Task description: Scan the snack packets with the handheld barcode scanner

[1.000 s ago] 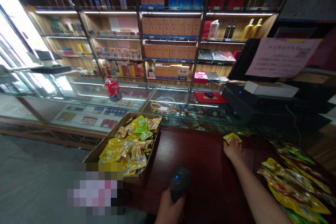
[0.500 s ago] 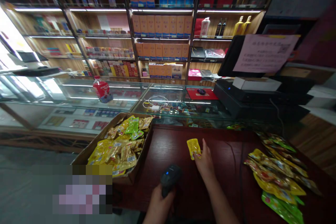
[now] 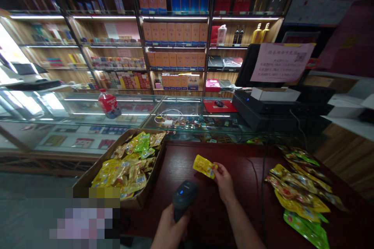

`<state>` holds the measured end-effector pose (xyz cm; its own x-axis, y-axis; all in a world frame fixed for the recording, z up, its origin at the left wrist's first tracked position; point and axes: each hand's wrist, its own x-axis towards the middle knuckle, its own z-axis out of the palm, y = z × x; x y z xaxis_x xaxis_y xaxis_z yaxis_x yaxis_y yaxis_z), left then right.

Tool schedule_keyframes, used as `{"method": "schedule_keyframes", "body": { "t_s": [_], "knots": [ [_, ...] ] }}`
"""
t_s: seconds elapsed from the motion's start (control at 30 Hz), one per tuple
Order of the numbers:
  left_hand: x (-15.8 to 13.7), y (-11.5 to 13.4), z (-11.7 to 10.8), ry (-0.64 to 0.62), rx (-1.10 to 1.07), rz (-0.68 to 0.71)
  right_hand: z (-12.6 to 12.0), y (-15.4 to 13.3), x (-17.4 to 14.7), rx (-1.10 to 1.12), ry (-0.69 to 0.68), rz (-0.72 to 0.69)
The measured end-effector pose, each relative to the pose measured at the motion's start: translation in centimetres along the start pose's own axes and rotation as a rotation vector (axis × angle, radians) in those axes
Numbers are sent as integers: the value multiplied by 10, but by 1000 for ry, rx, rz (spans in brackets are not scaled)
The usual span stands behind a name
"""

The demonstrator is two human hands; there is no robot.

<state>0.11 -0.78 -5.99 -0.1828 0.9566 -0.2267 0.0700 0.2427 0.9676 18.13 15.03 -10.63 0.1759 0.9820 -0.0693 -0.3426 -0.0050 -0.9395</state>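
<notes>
Yellow snack packet (image 3: 204, 166) pinched at its right end by the fingers of the right hand (image 3: 223, 181), held tilted just above the dark red counter (image 3: 242, 186), a little beyond the nose of the scanner. Black handheld scanner (image 3: 184, 198) gripped from below in the left hand (image 3: 169, 231), fingers wrapped round its handle, a small blue light showing on top, head aimed toward the packet. Packet and scanner near each other but apart.

To the left, touching the counter's edge, an open cardboard box (image 3: 87, 175) heaped with yellow and green snack packets. To the right, a loose spread of more packets (image 3: 300, 198), yellow, green and brownish, lying flat on the counter and well apart from both hands. A thin dark cable (image 3: 264, 186) running down the counter between the right forearm and that spread.

Beyond the counter, a glass display case (image 3: 131, 118) with a red-labelled bottle (image 3: 107, 104) standing on its top at the left and a coiled white cable (image 3: 171, 116) near the middle. Further right on the glass, a red mat (image 3: 217, 106) with a dark mouse on it, beside a black till unit (image 3: 271, 111) carrying a white box and a screen with a pink paper notice (image 3: 282, 62) stuck to its back. Behind all this, lit wooden shelves (image 3: 175, 50) stacked with orange, blue and red boxes and a few bottles.
</notes>
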Motion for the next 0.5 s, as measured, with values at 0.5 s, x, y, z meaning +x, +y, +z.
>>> {"method": "schedule_keyframes", "body": {
  "t_s": [0.5],
  "knots": [
    [-4, 17, 2, 30, -12, -37, 18, -1, -15, -102, -62, -38]
  ]
}}
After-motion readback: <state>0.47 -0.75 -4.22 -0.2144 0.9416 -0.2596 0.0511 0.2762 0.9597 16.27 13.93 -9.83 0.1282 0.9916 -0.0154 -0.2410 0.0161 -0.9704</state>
